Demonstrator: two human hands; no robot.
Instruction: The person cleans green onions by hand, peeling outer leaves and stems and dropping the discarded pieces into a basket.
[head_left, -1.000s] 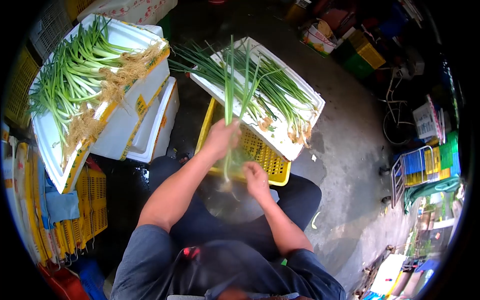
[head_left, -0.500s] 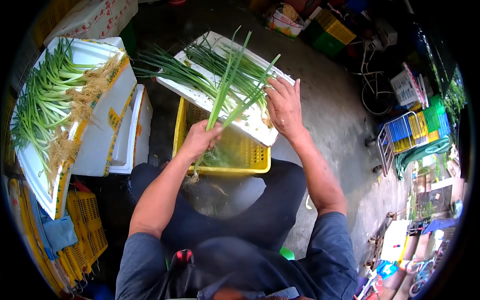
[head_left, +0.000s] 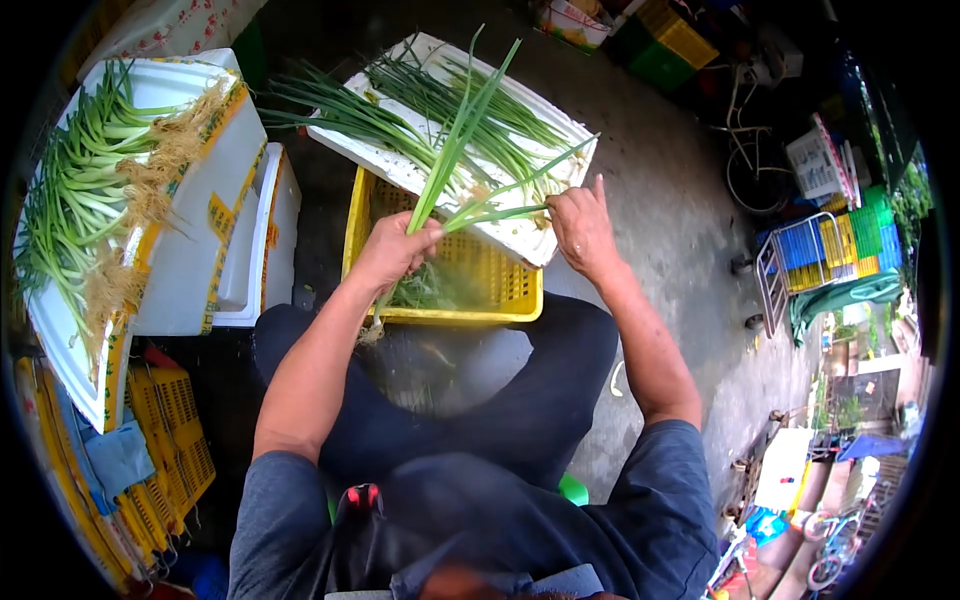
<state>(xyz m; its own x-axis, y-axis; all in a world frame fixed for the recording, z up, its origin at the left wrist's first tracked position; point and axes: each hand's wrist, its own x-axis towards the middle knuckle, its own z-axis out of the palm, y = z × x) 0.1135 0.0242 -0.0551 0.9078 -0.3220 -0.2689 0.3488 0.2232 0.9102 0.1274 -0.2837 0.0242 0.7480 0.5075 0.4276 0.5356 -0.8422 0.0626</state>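
My left hand (head_left: 395, 250) is wrapped round the lower stem of a green onion (head_left: 450, 165), whose roots hang below over the front of a yellow crate (head_left: 440, 317). With its fingers closed, my right hand (head_left: 583, 228) pinches the tip of one long leaf bent out to the right. Behind both hands, a white foam lid (head_left: 350, 148) lies tilted across the crate with more green onions (head_left: 500, 140) on it. Inside the crate are loose green scraps. At the left, a heap of green onions with brown roots (head_left: 150, 180) rests on another foam lid (head_left: 60, 320).
White foam boxes (head_left: 190, 280) stand under the left lid. Yellow crates (head_left: 170, 430) are at the lower left. A cart (head_left: 790, 270) with coloured crates and a bicycle (head_left: 750, 175) are at the right. My knees flank the yellow crate's front.
My left hand has stayed round the onion's stem. My right hand went from near the stem out to the right, then closed on a leaf and pulled it sideways. The view shifted.
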